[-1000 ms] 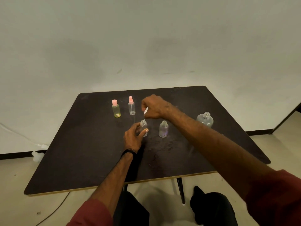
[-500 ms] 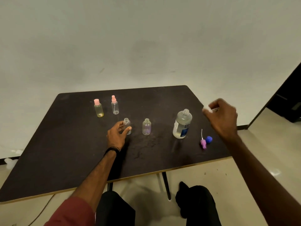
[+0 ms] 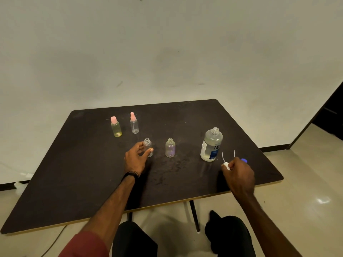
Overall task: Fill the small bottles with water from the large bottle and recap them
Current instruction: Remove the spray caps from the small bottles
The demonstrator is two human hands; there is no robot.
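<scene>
Two small clear bottles stand uncapped mid-table: one (image 3: 148, 143) held at its base by my left hand (image 3: 136, 159), the other (image 3: 170, 147) to its right, standing free. The large bottle (image 3: 211, 144), uncapped with a blue label, stands at the right. My right hand (image 3: 238, 172) is low over the table in front of it, pinching a white spray cap (image 3: 226, 165) with a thin tube. A blue cap (image 3: 244, 160) peeks out behind that hand. A second thin tube (image 3: 234, 153) rises beside it; its cap is hidden.
Two capped small bottles stand at the back left: a yellowish one (image 3: 116, 127) with a pink cap and a clear one (image 3: 134, 123) with a pink sprayer. The dark table (image 3: 74, 173) has wet patches near its middle. My knees are below its front edge.
My right hand lifted the white spray cap off the left bottle, carried it right, and lowered it to the table by the large bottle. My left hand stayed on the bottle.
</scene>
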